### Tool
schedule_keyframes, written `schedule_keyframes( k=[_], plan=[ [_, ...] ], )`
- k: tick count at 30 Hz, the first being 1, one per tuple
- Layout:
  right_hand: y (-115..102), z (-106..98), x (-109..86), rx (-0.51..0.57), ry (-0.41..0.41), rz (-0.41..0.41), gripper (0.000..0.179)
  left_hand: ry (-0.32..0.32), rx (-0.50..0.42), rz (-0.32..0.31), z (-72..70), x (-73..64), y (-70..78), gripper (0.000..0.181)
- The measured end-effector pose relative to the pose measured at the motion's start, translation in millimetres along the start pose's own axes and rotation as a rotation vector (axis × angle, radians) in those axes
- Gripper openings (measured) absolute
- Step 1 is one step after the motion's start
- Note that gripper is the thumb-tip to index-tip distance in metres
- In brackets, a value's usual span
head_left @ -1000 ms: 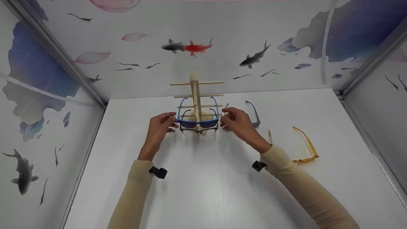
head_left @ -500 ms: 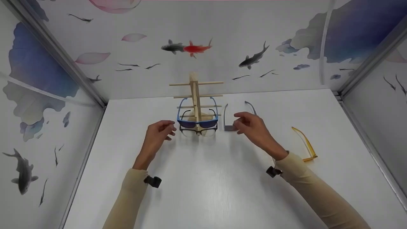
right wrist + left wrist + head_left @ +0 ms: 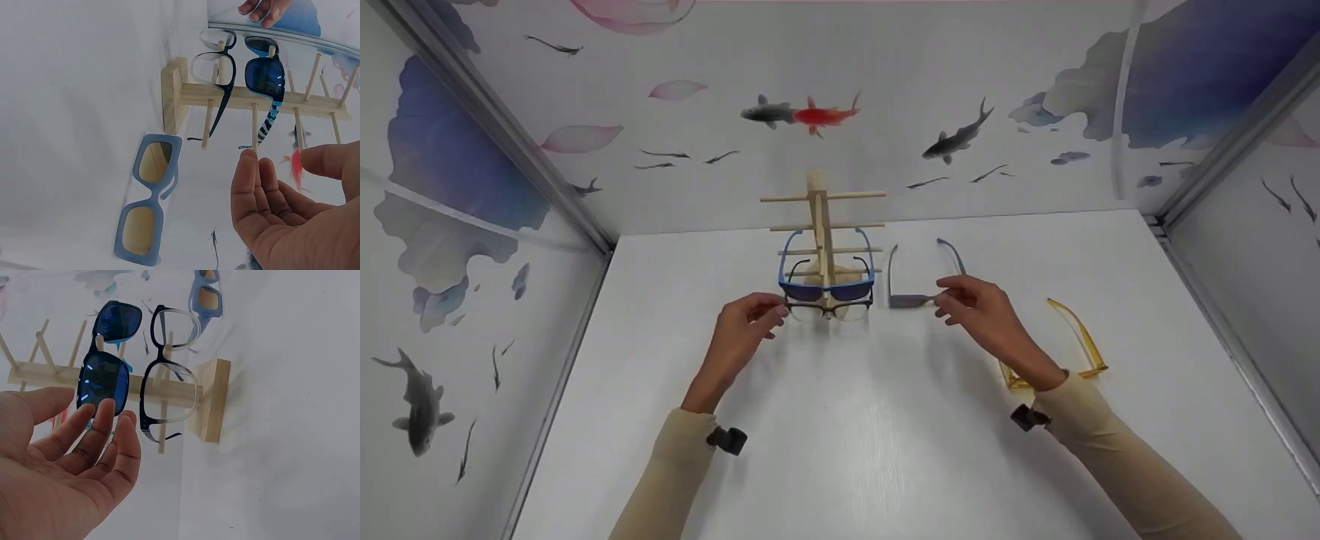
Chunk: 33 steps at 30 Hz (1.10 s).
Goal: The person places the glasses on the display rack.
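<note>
Blue-framed sunglasses (image 3: 849,291) with dark lenses hang on a wooden display stand (image 3: 819,214). Below them on the same stand is a pair of eyeglasses (image 3: 145,398) with dark upper rims and clear lower rims. My left hand (image 3: 742,326) hovers at the stand's left side, loosely curved and holding nothing; its fingertips overlap the sunglasses in the left wrist view. To the right, my right hand (image 3: 988,313) is over the end of grey-blue sunglasses (image 3: 911,301) on the table, partly covering them. Its fingers are relaxed, with nothing between them.
Yellow glasses (image 3: 1084,336) lie on the white table (image 3: 825,450), partly hidden by my right wrist. The stand's upper pegs (image 3: 859,195) stick out to both sides. A wall printed with fish (image 3: 960,139) rises behind the table, with side panels left and right.
My right hand has drawn away from the stand, rightward and toward me, uncovering much of the grey-blue sunglasses. My left hand pulled back slightly, then returned nearer the stand's lower eyeglasses.
</note>
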State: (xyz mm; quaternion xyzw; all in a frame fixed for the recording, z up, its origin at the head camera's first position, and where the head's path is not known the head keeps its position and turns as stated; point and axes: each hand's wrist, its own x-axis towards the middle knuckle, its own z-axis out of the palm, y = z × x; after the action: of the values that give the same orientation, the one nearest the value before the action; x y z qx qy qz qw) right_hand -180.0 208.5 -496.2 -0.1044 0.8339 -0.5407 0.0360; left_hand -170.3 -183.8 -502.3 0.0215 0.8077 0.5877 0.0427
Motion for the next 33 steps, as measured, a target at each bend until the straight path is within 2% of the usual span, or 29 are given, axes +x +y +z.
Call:
schedule_keyframes(
  k=[6,17,27,33],
  plan=[
    [8,-4,-8.2,-0.048,0.008,-0.012,0.033,-0.026,0.048,0.033,9.6,-5.5,0.2,0.027],
    [24,-16,-21.6,-0.089,0.030,-0.009,0.026,-0.121,0.107,0.084,30.6,-15.0,-6.0,0.027],
    [36,-30,-34.7,-0.113,0.029,0.051,0.032,-0.186,0.121,0.106,50.5,-17.6,-13.4,0.028],
    [45,-38,-41.9,-0.105,0.055,0.075,0.034,-0.216,0.122,0.120,62.0,-18.6,-20.5,0.030]
  ],
)
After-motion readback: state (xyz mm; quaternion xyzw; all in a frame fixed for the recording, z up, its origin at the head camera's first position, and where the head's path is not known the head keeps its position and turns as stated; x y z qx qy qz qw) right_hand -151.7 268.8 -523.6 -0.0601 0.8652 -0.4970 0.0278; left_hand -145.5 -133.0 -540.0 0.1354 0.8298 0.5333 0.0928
